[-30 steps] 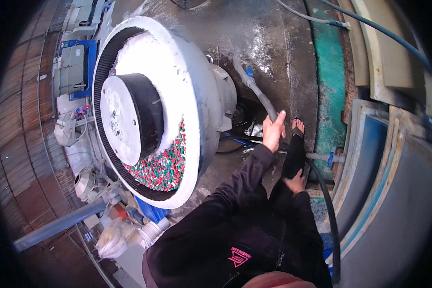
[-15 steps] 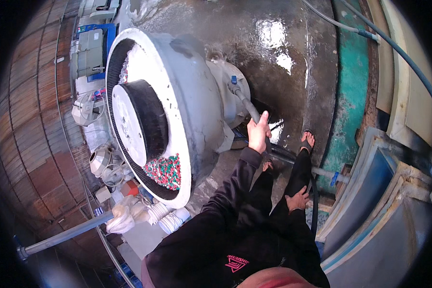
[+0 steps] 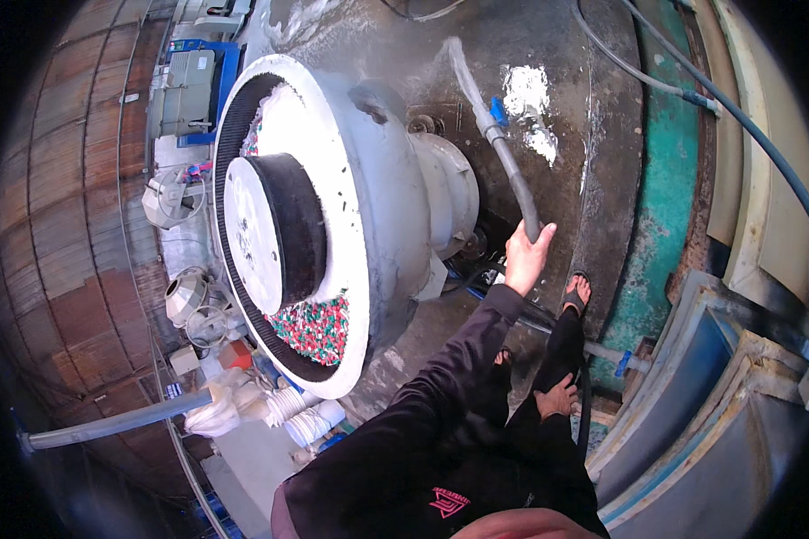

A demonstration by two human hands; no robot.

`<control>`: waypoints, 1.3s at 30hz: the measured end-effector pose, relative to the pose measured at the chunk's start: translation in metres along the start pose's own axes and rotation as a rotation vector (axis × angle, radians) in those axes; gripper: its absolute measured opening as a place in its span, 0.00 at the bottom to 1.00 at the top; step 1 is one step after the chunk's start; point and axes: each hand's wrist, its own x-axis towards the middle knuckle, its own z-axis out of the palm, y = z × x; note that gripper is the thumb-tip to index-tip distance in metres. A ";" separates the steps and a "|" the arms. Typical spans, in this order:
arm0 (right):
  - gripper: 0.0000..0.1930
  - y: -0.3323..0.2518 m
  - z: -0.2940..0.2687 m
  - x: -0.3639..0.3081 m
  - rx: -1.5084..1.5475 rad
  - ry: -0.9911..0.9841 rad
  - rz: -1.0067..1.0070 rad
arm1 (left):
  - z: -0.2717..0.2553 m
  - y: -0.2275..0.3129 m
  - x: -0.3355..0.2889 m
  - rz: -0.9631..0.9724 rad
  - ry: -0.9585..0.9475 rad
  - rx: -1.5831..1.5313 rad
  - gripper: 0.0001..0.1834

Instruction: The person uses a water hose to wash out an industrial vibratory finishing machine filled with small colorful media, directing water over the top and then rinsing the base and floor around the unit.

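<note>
Wet concrete floor spreads under a big pale-grey drum machine, with a curved brown wall on the drum's far-left side and a green-painted curb off to the drum's right

Nearest to me, the person in a dark long-sleeved top stands beside the drum's right flank, sandalled feet planted on the wet ground. The right hand lies on the thigh, fingers loosely together, gripping nothing that I can make out. The left hand reaches forward and is wrapped round a grey hose, which runs from that hand away along the drum's right side, past a blue valve fitting, toward the foamy patch beyond the drum.

Judging by this, the step in hand is taking hold of the hose to direct it; the next move would call for a firm grip and swinging the hose end across toward the drum's open face, where red, green and white granules sit in the lower rim beneath the dark central hub.

Room is tight: the drum's white rim stands just left of the arm, and other pipes cross low by the feet. Beyond the drum, a grey motor on a blue frame and white fittings crowd its left side; the open wet floor past the drum's right shoulder gives the clearest swing
</note>
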 end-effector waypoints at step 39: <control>0.14 -0.081 0.190 -0.377 1.366 -0.464 -1.130 | -0.467 -0.152 -0.598 0.194 -0.570 -0.052 0.19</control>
